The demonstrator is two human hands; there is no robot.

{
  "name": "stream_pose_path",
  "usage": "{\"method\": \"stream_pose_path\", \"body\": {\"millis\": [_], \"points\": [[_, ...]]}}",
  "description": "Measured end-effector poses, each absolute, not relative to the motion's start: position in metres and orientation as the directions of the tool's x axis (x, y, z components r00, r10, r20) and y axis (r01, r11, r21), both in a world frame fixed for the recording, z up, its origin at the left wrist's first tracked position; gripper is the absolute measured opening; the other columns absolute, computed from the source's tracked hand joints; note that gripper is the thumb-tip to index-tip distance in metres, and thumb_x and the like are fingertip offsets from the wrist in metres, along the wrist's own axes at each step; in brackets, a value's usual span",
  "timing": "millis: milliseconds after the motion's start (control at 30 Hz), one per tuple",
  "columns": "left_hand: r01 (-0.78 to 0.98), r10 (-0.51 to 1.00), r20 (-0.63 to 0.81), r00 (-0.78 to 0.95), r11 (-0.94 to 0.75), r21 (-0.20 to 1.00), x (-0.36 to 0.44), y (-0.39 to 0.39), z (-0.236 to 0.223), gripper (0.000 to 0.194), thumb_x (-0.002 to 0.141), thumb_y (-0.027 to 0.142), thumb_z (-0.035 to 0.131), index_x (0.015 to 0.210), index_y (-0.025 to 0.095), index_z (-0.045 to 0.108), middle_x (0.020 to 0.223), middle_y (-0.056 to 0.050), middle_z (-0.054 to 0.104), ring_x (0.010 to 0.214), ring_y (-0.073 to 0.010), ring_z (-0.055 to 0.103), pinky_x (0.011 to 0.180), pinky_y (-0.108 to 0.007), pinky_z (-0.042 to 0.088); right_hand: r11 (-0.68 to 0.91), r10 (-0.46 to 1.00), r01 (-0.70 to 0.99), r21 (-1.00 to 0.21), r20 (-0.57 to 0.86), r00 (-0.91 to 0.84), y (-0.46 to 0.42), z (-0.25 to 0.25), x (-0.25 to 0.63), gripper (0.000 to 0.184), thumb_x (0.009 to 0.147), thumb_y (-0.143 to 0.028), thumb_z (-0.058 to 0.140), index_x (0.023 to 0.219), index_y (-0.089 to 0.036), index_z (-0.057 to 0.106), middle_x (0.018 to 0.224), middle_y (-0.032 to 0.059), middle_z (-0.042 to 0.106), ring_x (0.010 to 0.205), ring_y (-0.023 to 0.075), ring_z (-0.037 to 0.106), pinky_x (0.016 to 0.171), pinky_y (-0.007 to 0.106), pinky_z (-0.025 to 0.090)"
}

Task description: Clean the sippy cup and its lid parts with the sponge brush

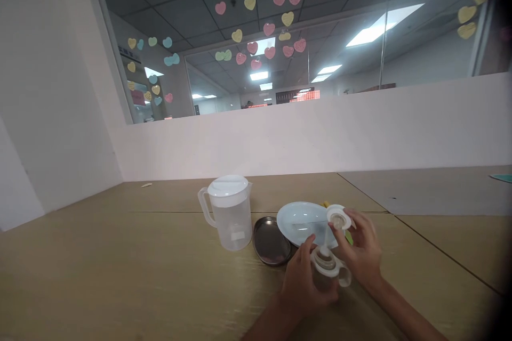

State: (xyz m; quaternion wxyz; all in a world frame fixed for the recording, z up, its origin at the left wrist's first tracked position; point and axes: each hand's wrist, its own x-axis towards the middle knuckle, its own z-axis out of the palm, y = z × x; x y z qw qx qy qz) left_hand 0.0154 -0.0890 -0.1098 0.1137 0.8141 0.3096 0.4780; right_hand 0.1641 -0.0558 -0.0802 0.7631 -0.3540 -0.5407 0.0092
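My left hand (306, 282) is wrapped round a small clear container with a white rim (326, 262), near the table's front edge. A clear loop, perhaps a handle, sticks out at its right side. Between thumb and fingers, my right hand (362, 248) pinches a round white lid (338, 217), raised just above the container. A thin whitish strip shows between lid and container; I cannot tell whether it joins them. Behind both hands lies a pale blue oval bowl (298, 224), partly covered by the lid and right hand.
A lidded translucent pitcher (234, 221) stands left of the bowl, its handle pointing left. Beside it lies a dark metal dish (272, 242). Bits of yellow (326, 204) and green (349, 237) show by the bowl. A white wall with a window (280, 138) bounds the table at the back.
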Motion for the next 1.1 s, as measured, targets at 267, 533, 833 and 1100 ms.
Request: {"method": "stream_pose_path", "body": {"millis": [267, 533, 833, 1100], "points": [[0.438, 0.631, 0.69, 0.353, -0.764, 0.474, 0.014, -0.089, -0.112, 0.087, 0.063, 0.026, 0.068, 0.136, 0.018, 0.021, 0.115, -0.01, 0.055, 0.103, -0.024, 0.056, 0.09, -0.039, 0.048, 0.654, 0.661, -0.122, -0.747, 0.485, 0.573, -0.028, -0.054, 0.168, 0.049, 0.062, -0.036, 0.075, 0.102, -0.02, 0.054, 0.102, 0.0059, 0.061, 0.095, 0.0201, 0.061, 0.081, 0.035, 0.051], [0.438, 0.584, 0.708, 0.397, -0.799, 0.412, 0.014, -0.088, -0.107, 0.078, 0.067, 0.027, 0.066, 0.133, 0.019, 0.025, 0.119, -0.011, 0.052, 0.109, -0.024, 0.052, 0.093, -0.04, 0.046, 0.525, 0.773, -0.205, -0.826, 0.362, 0.521, -0.005, -0.073, 0.184, 0.052, 0.053, -0.042, 0.078, 0.093, -0.02, 0.053, 0.093, 0.0046, 0.065, 0.086, 0.0189, 0.063, 0.072, 0.03, 0.053], [0.442, 0.591, 0.696, 0.409, -0.795, 0.415, 0.012, -0.09, -0.104, 0.073, 0.069, 0.027, 0.065, 0.132, 0.019, 0.028, 0.117, -0.01, 0.052, 0.107, -0.0227, 0.052, 0.093, -0.039, 0.045, 0.518, 0.795, 0.116, -0.847, 0.527, 0.3, 0.002, -0.103, 0.184, 0.046, 0.063, -0.043, 0.07, 0.097, -0.02, 0.049, 0.095, 0.006, 0.061, 0.09, 0.0198, 0.06, 0.08, 0.036, 0.051], [0.401, 0.592, 0.685, 0.425, -0.802, 0.444, 0.011, -0.093, -0.097, 0.064, 0.07, 0.024, 0.065, 0.127, 0.021, 0.035, 0.116, -0.007, 0.053, 0.108, -0.02, 0.051, 0.095, -0.035, 0.044, 0.482, 0.835, 0.604, -0.635, 0.542, -0.097, -0.023, -0.089, 0.179, 0.028, 0.073, -0.044, 0.057, 0.09, -0.021, 0.052, 0.089, 0.0043, 0.06, 0.084, 0.0216, 0.057, 0.076, 0.036, 0.046]]}}
